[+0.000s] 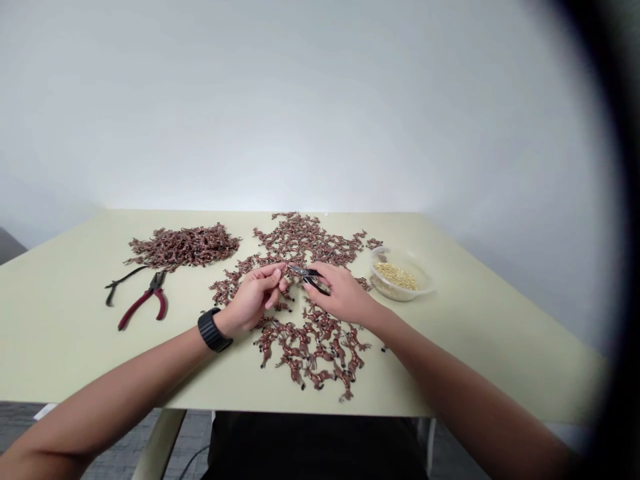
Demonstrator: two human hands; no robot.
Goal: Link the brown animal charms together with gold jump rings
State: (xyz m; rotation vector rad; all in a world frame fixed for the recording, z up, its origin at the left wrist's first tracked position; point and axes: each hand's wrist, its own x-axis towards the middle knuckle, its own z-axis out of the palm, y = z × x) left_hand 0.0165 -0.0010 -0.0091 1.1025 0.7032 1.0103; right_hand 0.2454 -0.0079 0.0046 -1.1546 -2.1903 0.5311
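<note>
My right hand (337,290) is closed around the black handles of small pliers (306,272), whose metal tip points left. At that tip, the thumb and index finger of my left hand (257,293) are pinched together; whatever they hold is too small to make out. Both hands are above a spread of small brown deer-shaped figures (320,347) on the table. To the right of my right hand stands a clear plastic tub (425,283) with small gold-coloured pieces (397,275) in it.
A dense heap of brown figures (185,247) lies at the back left. In front of it rest red-handled pliers (157,293) and a black-handled tool (120,283). The pale table (480,347) meets a white wall (280,107) at its far edge.
</note>
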